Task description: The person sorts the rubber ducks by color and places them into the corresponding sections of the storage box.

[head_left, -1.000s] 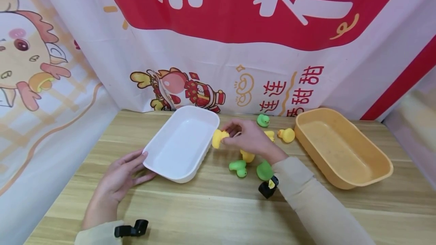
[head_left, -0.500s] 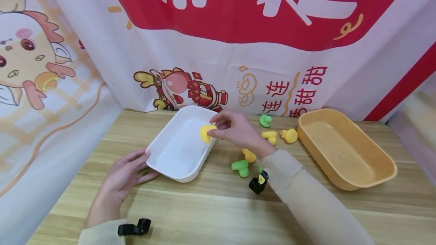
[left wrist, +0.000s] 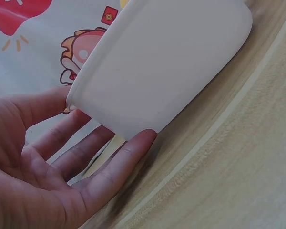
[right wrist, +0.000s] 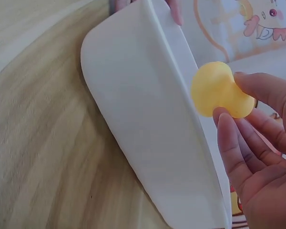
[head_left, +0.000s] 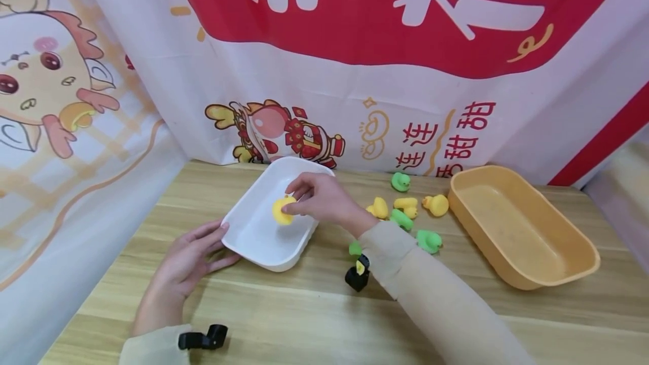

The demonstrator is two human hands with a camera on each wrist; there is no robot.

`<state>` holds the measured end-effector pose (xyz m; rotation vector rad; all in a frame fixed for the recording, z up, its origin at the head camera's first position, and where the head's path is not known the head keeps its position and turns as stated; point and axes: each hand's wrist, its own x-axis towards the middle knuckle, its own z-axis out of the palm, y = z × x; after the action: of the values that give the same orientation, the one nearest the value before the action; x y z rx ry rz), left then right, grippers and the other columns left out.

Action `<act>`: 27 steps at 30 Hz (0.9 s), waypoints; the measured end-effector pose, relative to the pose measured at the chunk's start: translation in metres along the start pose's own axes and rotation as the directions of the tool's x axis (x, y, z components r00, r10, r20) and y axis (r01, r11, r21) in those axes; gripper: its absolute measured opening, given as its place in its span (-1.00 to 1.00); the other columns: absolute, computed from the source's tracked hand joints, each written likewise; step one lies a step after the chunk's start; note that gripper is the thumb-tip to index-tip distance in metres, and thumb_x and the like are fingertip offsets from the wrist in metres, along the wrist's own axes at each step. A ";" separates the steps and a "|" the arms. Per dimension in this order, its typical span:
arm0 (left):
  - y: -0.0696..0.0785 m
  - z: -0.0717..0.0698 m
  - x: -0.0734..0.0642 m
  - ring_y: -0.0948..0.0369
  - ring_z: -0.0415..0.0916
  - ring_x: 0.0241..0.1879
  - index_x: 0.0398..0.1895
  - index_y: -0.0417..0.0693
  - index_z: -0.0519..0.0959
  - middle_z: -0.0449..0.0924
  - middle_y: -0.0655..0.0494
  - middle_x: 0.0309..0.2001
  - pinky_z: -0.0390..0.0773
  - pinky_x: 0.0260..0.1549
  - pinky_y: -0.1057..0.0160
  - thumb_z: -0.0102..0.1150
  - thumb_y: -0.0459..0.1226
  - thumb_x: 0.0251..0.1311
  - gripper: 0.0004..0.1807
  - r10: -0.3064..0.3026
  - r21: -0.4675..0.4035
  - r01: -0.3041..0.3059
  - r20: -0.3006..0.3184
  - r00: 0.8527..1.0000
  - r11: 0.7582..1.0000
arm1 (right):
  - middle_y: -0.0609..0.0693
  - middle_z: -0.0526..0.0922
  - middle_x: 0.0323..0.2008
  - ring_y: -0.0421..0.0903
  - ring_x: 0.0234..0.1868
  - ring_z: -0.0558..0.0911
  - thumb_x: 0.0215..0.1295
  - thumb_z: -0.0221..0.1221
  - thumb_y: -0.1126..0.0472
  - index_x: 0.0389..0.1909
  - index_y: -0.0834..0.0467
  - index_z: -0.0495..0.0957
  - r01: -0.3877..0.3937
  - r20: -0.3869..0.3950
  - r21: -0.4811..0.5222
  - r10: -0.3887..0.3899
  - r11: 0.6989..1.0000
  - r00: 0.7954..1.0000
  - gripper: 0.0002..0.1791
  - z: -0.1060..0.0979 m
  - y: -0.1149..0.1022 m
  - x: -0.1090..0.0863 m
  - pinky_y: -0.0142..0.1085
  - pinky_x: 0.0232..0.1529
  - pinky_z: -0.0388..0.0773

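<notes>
A white plastic tub (head_left: pixel 252 221) stands on the wooden table to the left. At its near left corner my left hand (head_left: pixel 187 261) grips the rim, with the thumb low against the outer wall in the left wrist view. My right hand (head_left: pixel 318 199) pinches a yellow rubber duck (head_left: pixel 281 210) between thumb and fingertips, above the inside of the tub. In the right wrist view the rounded body of this duck (right wrist: pixel 213 88) shows beside the tub's rim (right wrist: pixel 174 67). Whether it touches the tub cannot be told.
Several yellow and green ducks lie right of the tub, among them a green duck (head_left: pixel 400 182) and a yellow duck (head_left: pixel 436 205). My right sleeve (head_left: pixel 400 261) partly covers another green duck (head_left: pixel 355 249). An orange tub (head_left: pixel 522 230) stands at the right; a printed cloth (head_left: pixel 375 72) hangs behind.
My right hand has carried the yellow duck leftward from beside the white tub to over its inside. More loose ducks show behind the arm. The left hand keeps its hold on the tub.
</notes>
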<state>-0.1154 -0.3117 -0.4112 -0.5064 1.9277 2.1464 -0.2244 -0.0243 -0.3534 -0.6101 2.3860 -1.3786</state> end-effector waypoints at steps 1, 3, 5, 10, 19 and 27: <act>0.000 0.000 0.000 0.27 0.72 0.10 0.57 0.00 0.41 0.71 0.36 0.09 0.75 0.23 -0.07 0.33 -0.04 0.49 -0.32 -0.002 0.002 0.002 -0.001 1.000 1.000 | -0.04 0.73 -0.13 -0.11 -0.09 0.67 0.24 0.58 0.11 -0.07 0.04 0.72 0.003 0.012 -0.001 -0.003 1.000 1.000 -0.69 0.004 -0.001 0.002 -0.40 -0.10 0.69; 0.001 0.000 0.000 0.27 0.72 0.10 0.59 -0.01 0.39 0.71 0.34 0.10 0.74 0.23 -0.07 0.33 -0.04 0.49 -0.31 -0.007 0.005 0.007 -0.004 1.000 1.000 | -0.05 0.73 -0.15 -0.13 -0.10 0.68 0.23 0.58 0.12 -0.11 0.05 0.71 0.003 0.035 -0.009 -0.003 1.000 0.999 -0.70 0.010 -0.004 0.005 -0.41 -0.11 0.67; 0.001 0.000 0.000 0.27 0.72 0.10 0.60 -0.03 0.37 0.70 0.32 0.13 0.74 0.23 -0.07 0.33 -0.04 0.49 -0.29 -0.009 0.010 0.009 -0.006 1.000 1.000 | -0.07 0.74 -0.17 -0.16 -0.12 0.68 0.22 0.59 0.12 -0.14 0.06 0.70 0.003 0.049 -0.021 -0.002 1.000 0.999 -0.70 0.017 -0.006 0.008 -0.43 -0.12 0.66; 0.001 0.001 0.000 0.27 0.70 0.13 0.61 -0.04 0.36 0.66 0.26 0.22 0.74 0.24 -0.07 0.34 -0.02 0.49 -0.27 -0.005 0.015 0.005 -0.002 1.000 1.000 | -0.10 0.75 -0.23 -0.20 -0.14 0.67 0.17 0.62 0.10 -0.18 0.05 0.68 -0.019 0.072 -0.046 0.022 0.999 0.997 -0.67 0.031 -0.010 0.016 -0.43 -0.12 0.63; -0.002 0.001 -0.002 0.28 0.70 0.12 0.58 -0.01 0.40 0.62 0.24 0.25 0.74 0.25 -0.06 0.28 -0.05 0.53 -0.35 -0.017 0.020 0.017 -0.006 1.000 1.000 | -0.15 0.73 -0.23 -0.22 -0.17 0.66 0.16 0.62 0.07 -0.12 0.01 0.66 -0.073 0.132 -0.090 0.085 0.993 0.988 -0.63 0.060 -0.012 0.026 -0.42 -0.08 0.64; 0.000 0.002 -0.002 0.28 0.70 0.13 0.51 0.01 0.47 0.63 0.23 0.25 0.73 0.25 -0.08 0.26 -0.09 0.56 -0.45 -0.003 0.000 0.003 0.001 1.000 1.000 | -0.20 0.71 -0.32 -0.29 -0.23 0.62 0.14 0.63 0.06 -0.28 -0.02 0.71 -0.038 0.137 -0.144 0.058 0.989 0.989 -0.73 0.077 -0.011 0.030 -0.49 -0.15 0.57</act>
<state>-0.1136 -0.3095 -0.4107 -0.5074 1.9252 2.1444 -0.2119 -0.1012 -0.3826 -0.6584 2.3822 -1.1150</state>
